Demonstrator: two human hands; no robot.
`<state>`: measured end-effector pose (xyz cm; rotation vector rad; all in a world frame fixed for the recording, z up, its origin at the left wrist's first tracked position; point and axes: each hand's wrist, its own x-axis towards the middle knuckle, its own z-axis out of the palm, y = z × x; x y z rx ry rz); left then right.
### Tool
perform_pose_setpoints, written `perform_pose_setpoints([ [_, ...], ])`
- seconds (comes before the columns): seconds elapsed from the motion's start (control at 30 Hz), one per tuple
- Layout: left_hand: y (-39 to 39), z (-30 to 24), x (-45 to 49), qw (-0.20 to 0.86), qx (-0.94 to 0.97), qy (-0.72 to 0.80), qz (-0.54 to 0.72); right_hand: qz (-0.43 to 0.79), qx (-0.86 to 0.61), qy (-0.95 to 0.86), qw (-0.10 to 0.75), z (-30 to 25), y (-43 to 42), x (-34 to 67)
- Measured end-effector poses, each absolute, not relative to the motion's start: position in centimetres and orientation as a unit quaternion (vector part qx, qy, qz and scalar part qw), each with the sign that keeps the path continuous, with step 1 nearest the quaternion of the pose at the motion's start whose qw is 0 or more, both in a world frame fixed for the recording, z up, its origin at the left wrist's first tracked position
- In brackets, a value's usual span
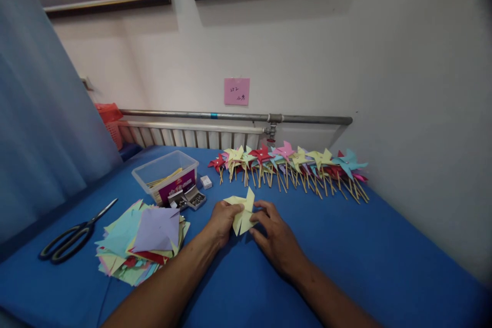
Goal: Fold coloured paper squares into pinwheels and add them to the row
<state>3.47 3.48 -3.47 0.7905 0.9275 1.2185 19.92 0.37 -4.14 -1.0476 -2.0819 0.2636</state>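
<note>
A pale yellow paper pinwheel (243, 211) lies on the blue table (365, 251) in front of me, partly folded. My left hand (222, 221) grips its left side with curled fingers. My right hand (273, 238) pinches its right edge with thumb and forefinger, the other fingers resting on the cloth. A row of finished pinwheels on wooden sticks (292, 164) lies behind, along the wall.
A stack of coloured paper squares (144, 243) lies at left, with black scissors (71, 236) beyond it. A clear plastic box (166, 174) holds sticks; small open tins of pins (190, 198) sit beside it. A radiator and pipe (230, 117) run along the wall.
</note>
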Motion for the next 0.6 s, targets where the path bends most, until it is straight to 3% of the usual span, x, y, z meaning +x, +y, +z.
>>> perform_pose_setpoints([
  [0.6, 3.1, -3.38, 4.07, 0.657, 0.336, 0.397, 0.545, 0.008, -0.395, -0.83, 0.394, -3.67, 0.11, 19.89],
])
